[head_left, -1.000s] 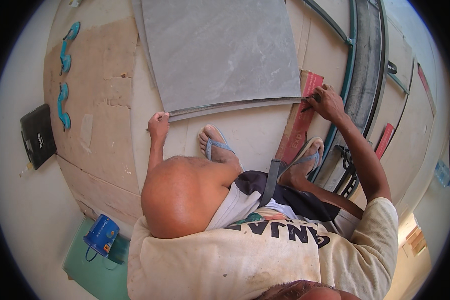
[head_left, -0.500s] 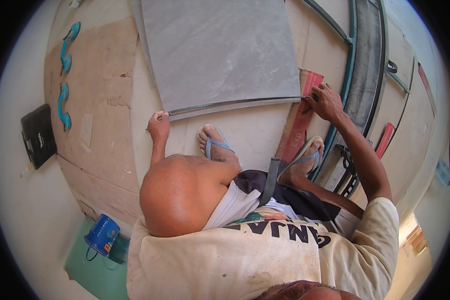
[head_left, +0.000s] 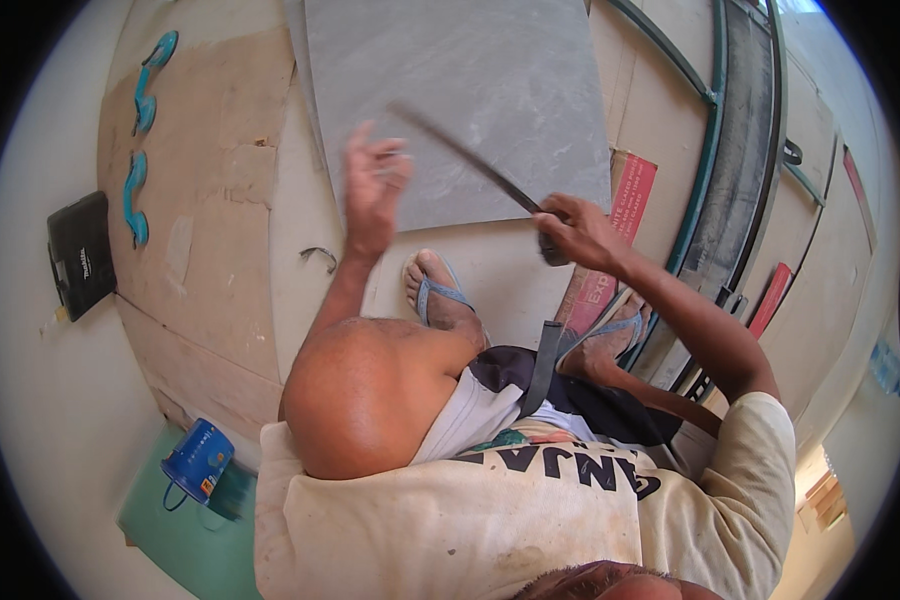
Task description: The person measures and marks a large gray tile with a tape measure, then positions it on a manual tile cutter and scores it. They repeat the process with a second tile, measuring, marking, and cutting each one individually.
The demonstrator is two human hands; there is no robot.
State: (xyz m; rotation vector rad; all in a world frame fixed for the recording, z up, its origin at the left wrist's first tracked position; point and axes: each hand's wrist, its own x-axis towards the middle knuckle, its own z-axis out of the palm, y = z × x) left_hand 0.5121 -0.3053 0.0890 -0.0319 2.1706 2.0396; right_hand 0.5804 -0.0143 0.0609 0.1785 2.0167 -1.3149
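My right hand (head_left: 575, 230) grips a dark tape measure (head_left: 552, 250) in front of my right foot. Its blade (head_left: 465, 155) sticks out up and to the left, raised over a large grey tile (head_left: 460, 70), the far end smeared by motion. My left hand (head_left: 373, 185) is lifted by the tile's left near corner, fingers apart and a little blurred, with nothing visible in them. Beneath the big tile, the edge of another grey sheet (head_left: 305, 75) peeks out on the left. A small thin dark curved piece (head_left: 320, 258) lies on the floor beside my left forearm.
A red carton strip (head_left: 610, 240) lies near my right foot, beside a long metal rail frame (head_left: 740, 130). Two teal suction lifters (head_left: 135, 200) rest on cardboard (head_left: 205, 130) at left. Farther left are a black case (head_left: 82, 255) and a blue bucket (head_left: 199, 460).
The tape blade, stretched along the tile's near edge between both hands, is now off it. My left hand has released its end and risen; my right hand has moved left with the tape measure.
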